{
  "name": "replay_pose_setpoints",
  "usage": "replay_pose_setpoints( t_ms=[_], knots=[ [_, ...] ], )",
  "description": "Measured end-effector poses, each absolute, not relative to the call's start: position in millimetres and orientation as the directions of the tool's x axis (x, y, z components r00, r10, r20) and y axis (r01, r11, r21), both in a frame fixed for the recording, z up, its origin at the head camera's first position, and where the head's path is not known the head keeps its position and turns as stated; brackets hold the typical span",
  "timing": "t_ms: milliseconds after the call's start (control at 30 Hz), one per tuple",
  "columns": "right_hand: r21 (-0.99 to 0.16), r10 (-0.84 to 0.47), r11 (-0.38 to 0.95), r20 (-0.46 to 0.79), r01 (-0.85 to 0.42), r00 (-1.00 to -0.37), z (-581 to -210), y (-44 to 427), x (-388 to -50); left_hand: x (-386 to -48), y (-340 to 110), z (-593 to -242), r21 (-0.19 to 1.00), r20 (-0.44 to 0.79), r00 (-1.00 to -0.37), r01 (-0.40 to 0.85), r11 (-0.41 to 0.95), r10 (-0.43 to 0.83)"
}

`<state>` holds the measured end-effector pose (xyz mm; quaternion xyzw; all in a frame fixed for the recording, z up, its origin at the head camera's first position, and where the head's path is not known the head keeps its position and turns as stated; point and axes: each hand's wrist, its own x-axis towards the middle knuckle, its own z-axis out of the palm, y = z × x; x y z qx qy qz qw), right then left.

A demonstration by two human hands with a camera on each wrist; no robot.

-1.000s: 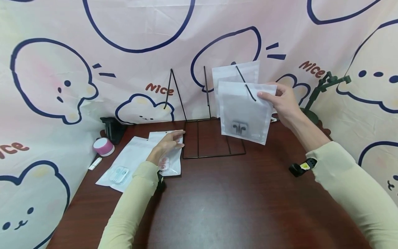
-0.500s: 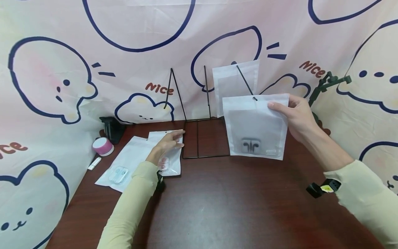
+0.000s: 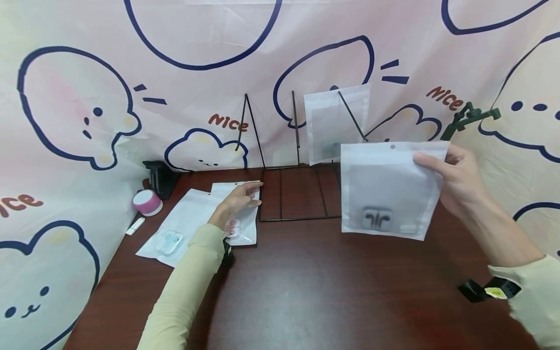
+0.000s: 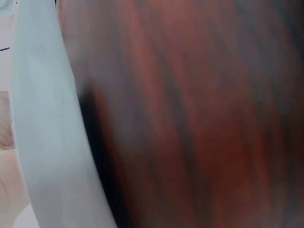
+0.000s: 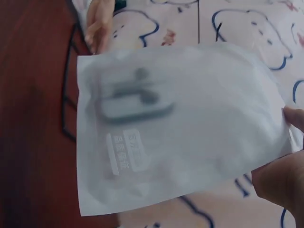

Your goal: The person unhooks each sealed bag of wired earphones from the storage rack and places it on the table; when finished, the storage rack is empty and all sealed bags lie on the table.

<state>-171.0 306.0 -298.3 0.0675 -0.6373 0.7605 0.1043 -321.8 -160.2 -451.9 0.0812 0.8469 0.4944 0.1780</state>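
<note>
Right hand (image 3: 463,179) is pinching pouch (image 3: 388,187) by upper corner, earphones (image 3: 374,219) are showing through its lower half, second pouch (image 3: 323,121) is hanging from right hook (image 3: 353,115), left hand (image 3: 236,202) is resting on third pouch (image 3: 249,229), tub (image 3: 148,202) is standing farther left.

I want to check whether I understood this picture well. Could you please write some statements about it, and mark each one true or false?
1. The right hand holds a white bag near its upper corner. True.
2. The held bag has nothing inside. False: dark earphone shapes show through it, near its lower edge.
3. A second bag hangs on the black rack. True.
4. The rack's wire passes through the held bag's hole. False: the hole shows with no wire in it.
5. The left hand is over a flat bag on the table. True.
</note>
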Motion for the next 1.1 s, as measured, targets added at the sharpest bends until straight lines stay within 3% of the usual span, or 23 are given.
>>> replay_pose_setpoints(
  t_ms=[233, 400, 667, 1100],
  knots=[
    [-0.986, 0.020, -0.152, 0.066, -0.068, -0.998, -335.0, 344.9, -164.9, -322.8, -157.7, -453.1, 0.869, -0.234, -0.919, -0.052, 0.492, 0.316],
    [-0.999, 0.095, -0.049, -0.022, 0.017, -0.995, -349.9, 371.8, -165.8, -328.0, -151.7, -453.7, 0.866, -0.227, -0.913, -0.030, 0.499, 0.339],
    [-0.979, 0.132, 0.162, -0.105, 0.126, -0.986, -372.1, 388.8, -206.4, -325.2, -160.1, -456.3, 0.859, -0.227, -0.926, -0.045, 0.510, 0.301],
    [-0.912, 0.223, 0.332, -0.171, 0.240, -0.960, -415.9, 388.2, -256.8, -323.0, -160.1, -454.8, 0.861, -0.222, -0.923, -0.034, 0.507, 0.314]
  ],
)
